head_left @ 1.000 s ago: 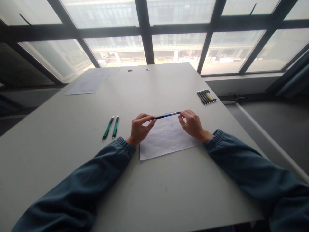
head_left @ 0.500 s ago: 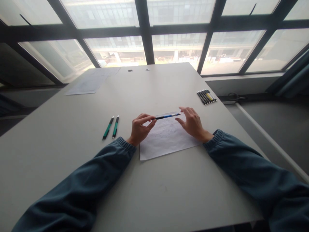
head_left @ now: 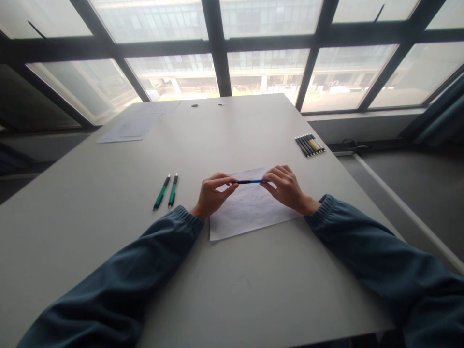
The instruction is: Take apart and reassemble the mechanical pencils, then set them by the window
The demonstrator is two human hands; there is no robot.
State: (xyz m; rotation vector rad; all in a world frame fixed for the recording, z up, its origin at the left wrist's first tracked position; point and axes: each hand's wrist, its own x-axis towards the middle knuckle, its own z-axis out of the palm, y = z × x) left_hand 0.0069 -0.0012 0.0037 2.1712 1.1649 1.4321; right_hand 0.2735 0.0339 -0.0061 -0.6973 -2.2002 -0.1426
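A thin blue and black pen (head_left: 251, 181) lies level in the air, just above a white sheet of paper (head_left: 250, 210) with faint scribbles on it. The left hand (head_left: 212, 194) pinches the dark left end of the pen between its thumb and first finger, and its other fingers curl under. The right hand (head_left: 286, 186) pinches the blue right end with its fingertips pressed together. Both hands sit over the paper, one on each side, with the pen between them. Dark blue sleeves (head_left: 366, 253) cover both arms.

The paper lies flat on a big grey table (head_left: 235, 299), near the middle. To the left of the left hand, two green pens (head_left: 166, 191) lie side by side on the table. Far to the right, close to the table edge, a row of dark pens (head_left: 310, 144) lies packed together. At the far left, more paper sheets (head_left: 132, 126) rest on the table. Behind the table stand big windows (head_left: 261, 72) with dark frames.
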